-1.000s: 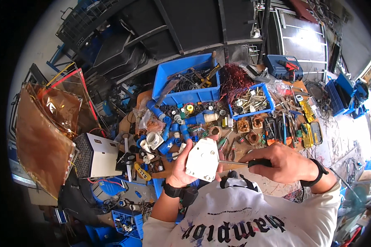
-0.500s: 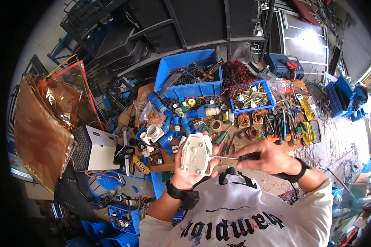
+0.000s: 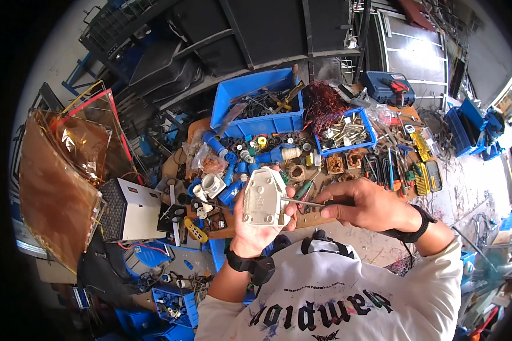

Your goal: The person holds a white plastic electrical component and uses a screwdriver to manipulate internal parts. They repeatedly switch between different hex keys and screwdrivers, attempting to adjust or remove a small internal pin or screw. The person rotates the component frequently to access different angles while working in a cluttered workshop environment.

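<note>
In the head view, a white plastic housing (image 3: 264,197) is gripped by the left hand (image 3: 255,227) above the cluttered bench. A screwdriver (image 3: 313,203) is clasped by the right hand (image 3: 370,207); its tip should be kept square to the housing. Mixed tools are held in the large blue bin (image 3: 260,107), metal parts in the small blue tray (image 3: 347,132).

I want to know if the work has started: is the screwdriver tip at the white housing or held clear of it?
At it: the right hand holds the screwdriver level, its tip meeting the white housing gripped in the left hand.
</note>
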`<control>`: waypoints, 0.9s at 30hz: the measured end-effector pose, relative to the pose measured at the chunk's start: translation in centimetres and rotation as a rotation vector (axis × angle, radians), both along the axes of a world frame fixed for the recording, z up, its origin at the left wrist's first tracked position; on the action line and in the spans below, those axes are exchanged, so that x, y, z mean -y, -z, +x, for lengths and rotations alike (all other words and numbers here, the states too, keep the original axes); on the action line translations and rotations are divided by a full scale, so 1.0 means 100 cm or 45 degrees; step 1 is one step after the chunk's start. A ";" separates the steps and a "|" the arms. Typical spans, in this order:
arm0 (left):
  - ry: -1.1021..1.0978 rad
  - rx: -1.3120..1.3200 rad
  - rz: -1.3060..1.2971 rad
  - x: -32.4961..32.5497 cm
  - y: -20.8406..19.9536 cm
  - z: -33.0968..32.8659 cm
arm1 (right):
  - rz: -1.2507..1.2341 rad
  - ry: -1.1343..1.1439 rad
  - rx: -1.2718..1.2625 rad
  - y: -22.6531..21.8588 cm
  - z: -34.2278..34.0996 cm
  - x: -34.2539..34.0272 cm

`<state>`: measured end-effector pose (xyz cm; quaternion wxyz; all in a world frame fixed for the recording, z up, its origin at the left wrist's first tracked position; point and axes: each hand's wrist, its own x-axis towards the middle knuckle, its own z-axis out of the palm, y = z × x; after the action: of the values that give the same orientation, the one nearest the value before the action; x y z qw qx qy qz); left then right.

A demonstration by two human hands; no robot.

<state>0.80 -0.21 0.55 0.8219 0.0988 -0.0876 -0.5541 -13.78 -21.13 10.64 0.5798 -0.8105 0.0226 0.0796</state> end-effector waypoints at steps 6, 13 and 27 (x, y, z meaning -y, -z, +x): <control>-0.110 0.022 -0.039 0.001 -0.002 -0.003 | 0.412 0.108 -0.179 0.031 0.005 -0.009; -0.129 0.016 0.035 0.005 0.000 -0.004 | 0.486 0.018 -0.122 0.041 0.012 0.006; -0.037 -0.145 0.013 0.006 0.010 -0.020 | 0.099 -0.135 -0.235 0.007 0.026 0.031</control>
<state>-1.25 -0.83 -0.50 0.8331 0.0726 -0.0365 -0.5472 -11.21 -24.23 9.97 0.6013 -0.7767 0.0298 0.1851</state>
